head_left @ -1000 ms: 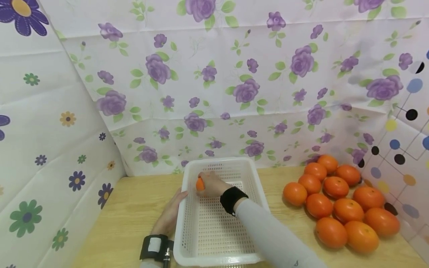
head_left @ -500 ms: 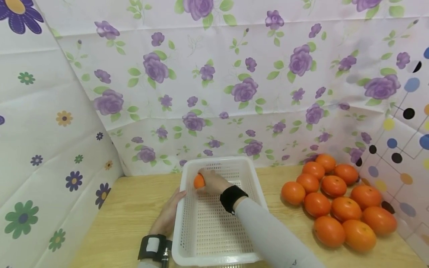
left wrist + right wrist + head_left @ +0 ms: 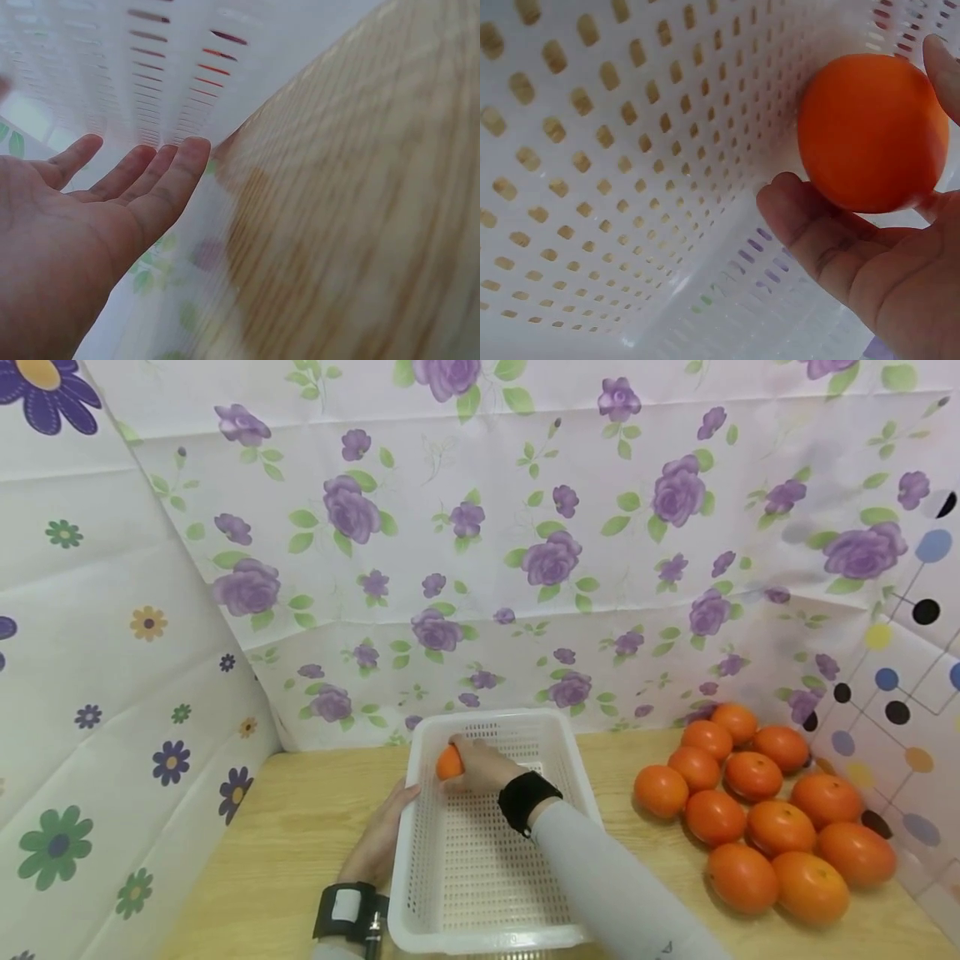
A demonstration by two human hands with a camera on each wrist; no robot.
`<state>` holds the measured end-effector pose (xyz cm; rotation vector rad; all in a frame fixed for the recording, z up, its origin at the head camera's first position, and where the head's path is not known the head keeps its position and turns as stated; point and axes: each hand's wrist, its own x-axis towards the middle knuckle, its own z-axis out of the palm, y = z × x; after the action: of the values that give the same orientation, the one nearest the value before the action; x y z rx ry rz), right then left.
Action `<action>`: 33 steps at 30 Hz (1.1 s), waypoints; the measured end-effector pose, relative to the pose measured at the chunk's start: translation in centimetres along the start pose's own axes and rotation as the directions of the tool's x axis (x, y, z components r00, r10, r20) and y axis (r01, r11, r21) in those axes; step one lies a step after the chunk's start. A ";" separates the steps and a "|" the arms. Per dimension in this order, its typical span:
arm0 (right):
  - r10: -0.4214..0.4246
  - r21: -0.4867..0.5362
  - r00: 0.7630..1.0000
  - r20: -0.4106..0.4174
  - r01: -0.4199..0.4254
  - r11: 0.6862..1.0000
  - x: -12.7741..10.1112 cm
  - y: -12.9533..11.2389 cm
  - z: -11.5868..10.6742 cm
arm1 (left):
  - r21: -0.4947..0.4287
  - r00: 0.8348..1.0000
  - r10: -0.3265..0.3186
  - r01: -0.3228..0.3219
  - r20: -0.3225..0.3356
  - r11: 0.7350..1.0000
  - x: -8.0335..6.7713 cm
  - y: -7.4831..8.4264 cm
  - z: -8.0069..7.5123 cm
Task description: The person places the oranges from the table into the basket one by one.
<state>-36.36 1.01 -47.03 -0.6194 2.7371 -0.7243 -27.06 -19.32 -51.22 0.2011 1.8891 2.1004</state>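
Note:
Inside a white perforated plastic basket, near its far left corner, my right hand holds a smooth round orange fruit. Seen from the right wrist, the fingers curl beneath the fruit and the thumb is on its other side. My left hand is at the basket's left side, the thumb by the rim. In the left wrist view its fingers are extended towards the slotted outer wall, the fingertips at or close to it.
Several more orange fruits sit in a group on the wooden table, right of the basket. A flowered sheet hangs directly behind the table, with patterned sheets on both sides.
The fruit and the right hand have shifted slightly towards the back of the basket, and more of the fruit shows. The left hand and basket stay in place.

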 end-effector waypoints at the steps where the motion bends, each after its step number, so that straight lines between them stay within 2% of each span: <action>1: 0.002 0.005 1.000 0.000 -0.002 1.000 0.0 0.1 -0.1 | -0.002 1.000 0.000 0.000 0.003 1.000 -0.1 0.0 0.0; 3: 0.001 0.012 1.000 -0.007 -0.001 1.000 0.0 0.1 -0.5 | -0.007 1.000 -0.020 0.020 -0.007 1.000 -0.4 -0.2 0.1; 7: -0.008 0.019 0.999 -0.036 0.009 1.000 -0.2 0.1 -1.2 | -0.018 1.000 -0.019 0.018 -0.012 1.000 -0.4 -0.3 0.2; 15: -0.030 0.013 0.987 -0.155 0.032 0.999 -0.9 -0.3 -2.5 | -0.020 1.000 -0.007 0.007 0.004 1.000 -0.2 0.0 0.3; 23: -0.066 0.007 0.946 -0.318 0.072 0.997 -0.8 -0.7 -3.2 | -0.022 1.000 -0.012 0.012 -0.023 1.000 -0.1 -0.1 0.5; 28: -0.068 0.141 0.941 -0.331 0.120 0.983 -1.3 -1.4 -4.8 | -0.004 0.998 -0.031 0.031 -0.063 1.000 -0.1 -0.1 0.7; 33: -0.092 0.318 0.932 -0.351 0.211 0.925 -2.1 -1.7 -7.6 | -0.013 0.997 -0.029 0.028 -0.074 1.000 0.0 -0.3 0.6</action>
<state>-36.47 3.79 -39.43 -0.6855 2.7567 -1.4375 -26.88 -18.72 -51.46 0.0944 1.9088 2.1272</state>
